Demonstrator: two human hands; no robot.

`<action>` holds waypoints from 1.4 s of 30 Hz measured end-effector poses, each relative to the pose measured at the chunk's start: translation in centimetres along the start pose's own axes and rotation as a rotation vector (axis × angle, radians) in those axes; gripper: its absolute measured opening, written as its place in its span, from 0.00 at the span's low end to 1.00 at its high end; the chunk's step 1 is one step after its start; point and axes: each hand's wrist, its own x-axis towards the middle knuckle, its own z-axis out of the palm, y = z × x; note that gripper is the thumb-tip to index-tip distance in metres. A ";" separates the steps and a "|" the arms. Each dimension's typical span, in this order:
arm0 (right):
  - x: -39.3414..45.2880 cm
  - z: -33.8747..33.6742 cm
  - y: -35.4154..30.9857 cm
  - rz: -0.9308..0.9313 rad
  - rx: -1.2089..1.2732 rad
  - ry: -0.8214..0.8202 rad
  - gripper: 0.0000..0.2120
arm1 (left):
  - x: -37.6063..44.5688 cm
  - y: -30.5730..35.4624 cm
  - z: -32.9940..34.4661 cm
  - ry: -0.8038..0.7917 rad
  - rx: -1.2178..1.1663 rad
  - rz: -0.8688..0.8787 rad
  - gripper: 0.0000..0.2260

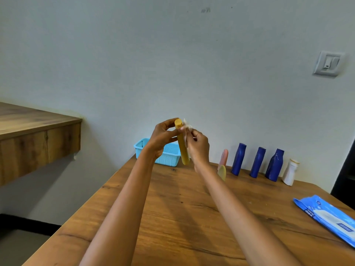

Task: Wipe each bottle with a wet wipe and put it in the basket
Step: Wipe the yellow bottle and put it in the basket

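1. Right now I am in the wiping step: my left hand [163, 140] holds the yellow bottle [181, 143] up in the air above the counter [172, 208], its fingers curled round the upper part, just below the cap.
2. My right hand [198, 148] pinches the wet wipe [186, 127] against the bottle's side, fingers bunched on the crumpled white sheet near the cap end.
3. The bottle hangs almost upright, tilted a little, in front of the light blue basket [169, 154], which sits at the far left corner of the counter; I cannot see whether anything lies in it.
4. Along the wall stand the bottles I judge not yet wiped: a pink bottle [223, 157], a small yellow-green one [222, 172] in front of it, three dark blue bottles [257, 162] and a white bottle [291, 171].
5. The wipes pack [326, 217] lies flat at the right edge of the counter.
6. Next, I reckon, I must run the wipe down to the bottom end, then reach left and lower the bottle into the basket, keeping hold of the wipe.
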 end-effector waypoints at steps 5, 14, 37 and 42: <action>-1.4 -1.0 3.8 0.261 -0.151 -0.108 0.19 | 0.0 -0.1 -0.4 0.019 0.004 -0.021 0.21; -0.1 -0.9 0.1 0.315 0.085 -0.132 0.17 | -0.1 -1.0 0.2 0.020 0.107 -0.057 0.17; -0.9 0.0 1.8 0.168 0.167 0.048 0.11 | 0.5 -2.4 1.0 0.089 0.198 -0.173 0.14; -3.9 -0.2 4.9 0.178 0.102 -0.053 0.09 | 0.8 -3.4 0.3 0.133 0.229 -0.225 0.25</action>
